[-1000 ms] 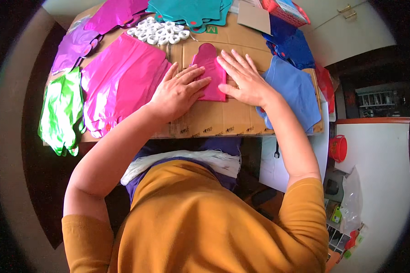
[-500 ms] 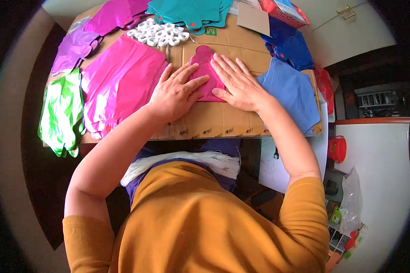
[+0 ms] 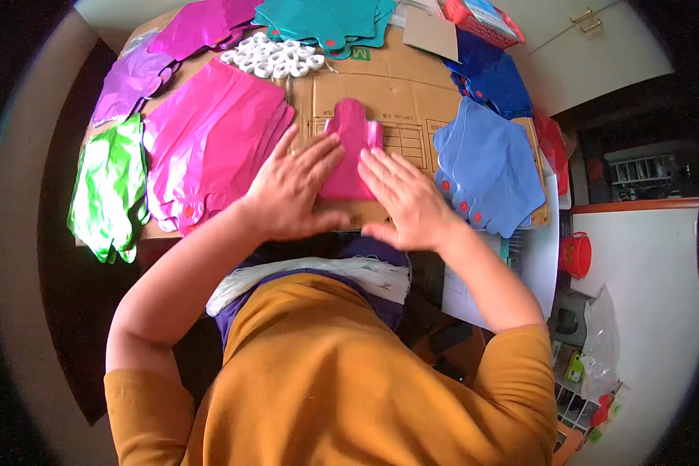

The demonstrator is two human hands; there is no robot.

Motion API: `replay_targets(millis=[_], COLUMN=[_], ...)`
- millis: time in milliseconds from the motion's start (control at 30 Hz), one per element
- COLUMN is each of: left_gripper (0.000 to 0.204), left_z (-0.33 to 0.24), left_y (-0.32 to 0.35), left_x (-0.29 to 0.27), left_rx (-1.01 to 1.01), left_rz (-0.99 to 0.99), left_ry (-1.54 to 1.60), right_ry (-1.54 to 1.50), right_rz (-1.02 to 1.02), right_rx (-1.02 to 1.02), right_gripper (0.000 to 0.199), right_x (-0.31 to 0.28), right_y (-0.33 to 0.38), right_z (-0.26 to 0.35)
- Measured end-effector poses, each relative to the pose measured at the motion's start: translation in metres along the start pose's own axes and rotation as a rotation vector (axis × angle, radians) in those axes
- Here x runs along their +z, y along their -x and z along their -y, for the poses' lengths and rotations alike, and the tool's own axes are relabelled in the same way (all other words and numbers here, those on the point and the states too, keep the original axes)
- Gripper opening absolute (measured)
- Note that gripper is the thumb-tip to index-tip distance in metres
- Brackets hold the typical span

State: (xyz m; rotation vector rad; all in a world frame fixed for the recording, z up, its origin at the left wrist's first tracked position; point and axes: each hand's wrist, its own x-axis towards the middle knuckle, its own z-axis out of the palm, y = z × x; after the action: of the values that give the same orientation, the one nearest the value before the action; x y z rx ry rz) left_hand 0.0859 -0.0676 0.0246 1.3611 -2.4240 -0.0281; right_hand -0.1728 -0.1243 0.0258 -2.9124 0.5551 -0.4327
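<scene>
A small magenta folded piece lies flat on the brown cardboard sheet in front of me. My left hand rests flat beside it, fingers spread, fingertips touching its left edge. My right hand lies flat with fingers together, covering the piece's lower right corner. Neither hand grips anything.
A stack of pink pieces lies to the left, with green ones and purple ones farther left. Light blue pieces, dark blue ones, teal ones and several white rings surround the sheet. A white cloth bundle lies on my lap.
Both hands have slid toward me along the magenta piece, uncovering its upper part. My right hand came off its top and now sits at its lower right.
</scene>
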Motion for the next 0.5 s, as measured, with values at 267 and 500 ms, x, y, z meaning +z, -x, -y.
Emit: replay_targets(millis=[267,500], left_gripper=[0.053,0.044], left_z=[-0.028,-0.026], left_y=[0.048,0.047], left_x=[0.011,0.013], left_rx=[0.126,0.148], left_rz=[-0.079,-0.178], left_ry=[-0.055,0.048], right_ry=[0.166,-0.046], right_rz=[-0.324,-0.282], right_rx=[-0.041,-0.073], right_gripper=[0.033,0.041], right_x=[0.036,0.011], right_y=[0.039,0.034], right_z=[0.050,0.038])
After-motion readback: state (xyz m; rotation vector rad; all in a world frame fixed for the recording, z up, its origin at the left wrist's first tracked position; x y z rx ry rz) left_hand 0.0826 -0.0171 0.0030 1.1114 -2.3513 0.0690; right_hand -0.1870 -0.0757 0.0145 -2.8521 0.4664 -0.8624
